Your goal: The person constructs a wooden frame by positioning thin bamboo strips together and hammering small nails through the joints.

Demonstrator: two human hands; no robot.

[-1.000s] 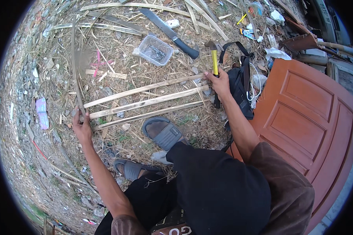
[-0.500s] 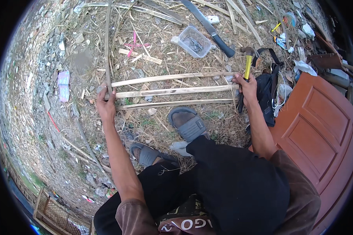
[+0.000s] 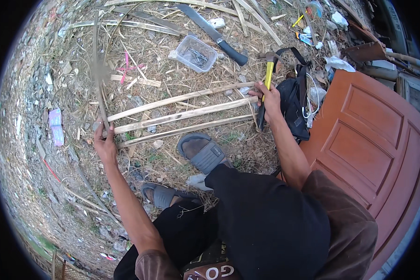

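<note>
Three thin wooden slats run side by side between my hands: an upper slat (image 3: 182, 97), a middle slat (image 3: 186, 114) and a lower slat (image 3: 186, 131). A long upright wooden strip (image 3: 97, 70) crosses their left ends. My left hand (image 3: 106, 145) pinches that crossing, its thumb and fingers around the wood. At the other side, my right hand (image 3: 271, 101) is closed around a hammer (image 3: 269, 74) with a yellow and black handle, its head pointing away from me. The same hand's fingers also touch the right ends of the upper and middle slats.
Beyond the slats lie a clear plastic box (image 3: 210, 50) of nails and a machete (image 3: 203, 22). A black bag (image 3: 291, 105) and a reddish-brown panelled door (image 3: 359, 140) are at right. My sandalled foot (image 3: 203, 153) is close below the slats. Wood scraps and litter cover the dry grass.
My view has turned, so everything sits further left and the slats slope up to the right in the picture. Both hands keep their holds.
</note>
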